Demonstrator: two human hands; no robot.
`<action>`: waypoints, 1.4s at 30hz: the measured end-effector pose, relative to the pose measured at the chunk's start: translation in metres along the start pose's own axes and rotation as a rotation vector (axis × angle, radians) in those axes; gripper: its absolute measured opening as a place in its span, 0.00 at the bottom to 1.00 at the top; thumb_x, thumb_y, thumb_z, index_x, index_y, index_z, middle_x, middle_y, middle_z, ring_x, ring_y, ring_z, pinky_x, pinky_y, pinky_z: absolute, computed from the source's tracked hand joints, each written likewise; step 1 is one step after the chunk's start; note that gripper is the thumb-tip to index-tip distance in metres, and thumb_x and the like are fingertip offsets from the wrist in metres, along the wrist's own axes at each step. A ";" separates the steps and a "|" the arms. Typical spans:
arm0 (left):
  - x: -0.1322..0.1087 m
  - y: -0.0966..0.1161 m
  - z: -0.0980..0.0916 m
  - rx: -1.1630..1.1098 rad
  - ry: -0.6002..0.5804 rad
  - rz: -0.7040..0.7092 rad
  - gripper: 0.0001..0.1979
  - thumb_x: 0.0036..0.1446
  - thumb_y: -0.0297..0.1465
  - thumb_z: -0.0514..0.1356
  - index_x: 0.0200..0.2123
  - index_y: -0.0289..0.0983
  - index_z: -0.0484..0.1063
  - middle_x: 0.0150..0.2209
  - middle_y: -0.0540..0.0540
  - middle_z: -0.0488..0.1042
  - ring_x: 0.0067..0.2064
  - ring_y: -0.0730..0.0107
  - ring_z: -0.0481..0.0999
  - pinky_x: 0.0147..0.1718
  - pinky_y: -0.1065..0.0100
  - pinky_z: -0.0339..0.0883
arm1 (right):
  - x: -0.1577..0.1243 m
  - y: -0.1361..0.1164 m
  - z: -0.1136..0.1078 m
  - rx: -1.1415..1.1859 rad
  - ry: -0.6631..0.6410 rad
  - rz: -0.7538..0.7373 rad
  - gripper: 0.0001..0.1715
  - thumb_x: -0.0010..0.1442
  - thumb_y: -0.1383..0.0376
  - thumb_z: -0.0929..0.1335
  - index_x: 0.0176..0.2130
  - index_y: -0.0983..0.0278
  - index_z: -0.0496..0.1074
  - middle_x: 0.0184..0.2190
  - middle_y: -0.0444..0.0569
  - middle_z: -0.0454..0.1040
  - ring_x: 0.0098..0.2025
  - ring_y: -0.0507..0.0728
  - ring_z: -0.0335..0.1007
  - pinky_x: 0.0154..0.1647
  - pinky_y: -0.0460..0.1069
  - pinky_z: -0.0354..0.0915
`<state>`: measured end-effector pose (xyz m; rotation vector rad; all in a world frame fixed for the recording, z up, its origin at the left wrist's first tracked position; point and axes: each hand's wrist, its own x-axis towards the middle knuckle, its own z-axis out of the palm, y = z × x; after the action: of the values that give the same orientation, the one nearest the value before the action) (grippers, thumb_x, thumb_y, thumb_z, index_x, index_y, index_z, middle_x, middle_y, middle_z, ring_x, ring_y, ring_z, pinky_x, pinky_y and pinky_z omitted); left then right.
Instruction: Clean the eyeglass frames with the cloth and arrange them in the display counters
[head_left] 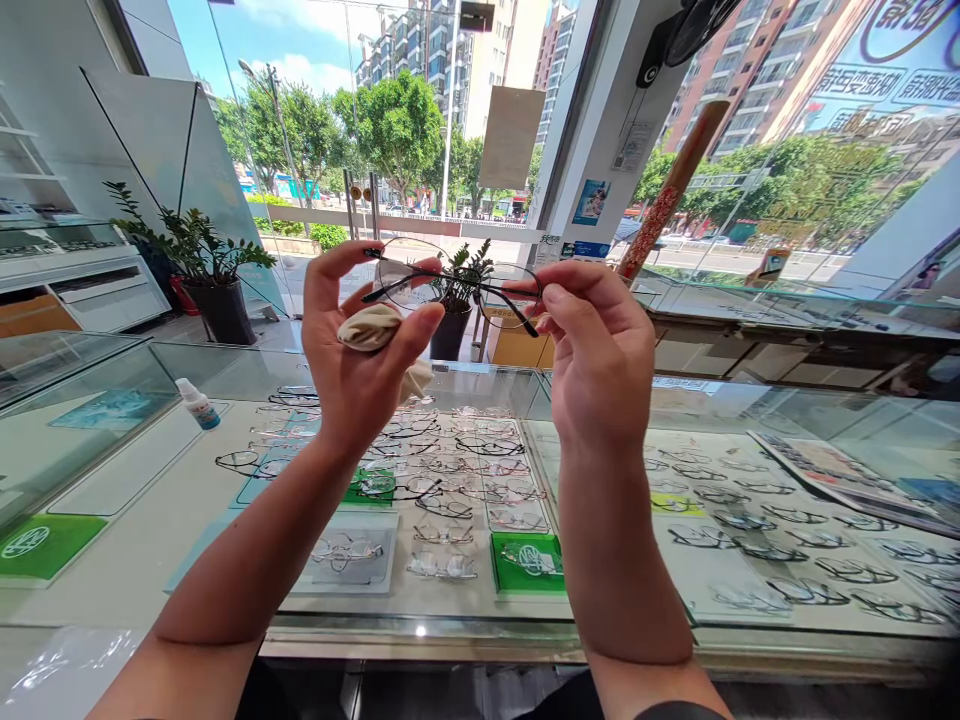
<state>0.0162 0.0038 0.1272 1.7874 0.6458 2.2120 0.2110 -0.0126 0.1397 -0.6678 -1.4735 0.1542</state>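
A pair of thin, dark-rimmed eyeglasses (pixel 480 284) is raised above the glass counter, lenses facing the window and temples pointing back toward me. My left hand (pixel 356 345) grips the left end of the frame with its fingers, and its thumb stands apart. A bunched beige cloth (pixel 369 328) is tucked in that palm, and part of it hangs below the thumb. At the other end, my right hand (pixel 600 345) pinches the rim between thumb and forefinger. Under both hands, several rows of eyeglasses (pixel 442 535) lie inside the display case.
The glass display case (pixel 420 630) runs across in front of me. A small spray bottle (pixel 198 404) stands on its left part. At the right lies a newspaper or magazine (pixel 840 470). Potted plants (pixel 221 305) stand beyond the counter, before the glass doors and windows.
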 end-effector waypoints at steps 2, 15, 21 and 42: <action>0.004 -0.002 -0.004 0.003 -0.063 0.022 0.34 0.61 0.57 0.76 0.61 0.48 0.71 0.53 0.42 0.86 0.48 0.56 0.88 0.31 0.62 0.78 | 0.001 0.000 0.000 -0.009 -0.001 -0.001 0.15 0.75 0.55 0.70 0.57 0.53 0.80 0.52 0.51 0.84 0.60 0.64 0.82 0.58 0.60 0.79; 0.010 0.000 -0.016 0.065 -0.361 0.006 0.38 0.62 0.55 0.75 0.69 0.49 0.71 0.42 0.45 0.84 0.32 0.64 0.81 0.26 0.65 0.70 | 0.003 -0.011 0.001 0.164 -0.334 0.168 0.11 0.69 0.55 0.75 0.39 0.58 0.84 0.39 0.46 0.86 0.43 0.57 0.82 0.50 0.56 0.79; 0.008 -0.010 -0.013 0.047 -0.251 0.000 0.30 0.62 0.54 0.75 0.60 0.49 0.72 0.45 0.44 0.82 0.31 0.68 0.79 0.25 0.66 0.68 | 0.002 -0.004 0.002 0.174 -0.245 0.162 0.12 0.69 0.54 0.76 0.40 0.59 0.85 0.37 0.47 0.87 0.41 0.57 0.83 0.46 0.55 0.80; 0.004 0.020 -0.007 0.074 -0.348 -0.069 0.22 0.64 0.52 0.73 0.33 0.41 0.80 0.30 0.48 0.78 0.28 0.69 0.70 0.25 0.66 0.63 | -0.008 -0.019 0.015 -0.102 -0.065 -0.075 0.07 0.71 0.60 0.76 0.40 0.57 0.85 0.46 0.49 0.88 0.52 0.63 0.84 0.62 0.63 0.76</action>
<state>0.0099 -0.0134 0.1393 2.0828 0.7045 1.7906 0.1899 -0.0270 0.1416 -0.6938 -1.5746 0.0433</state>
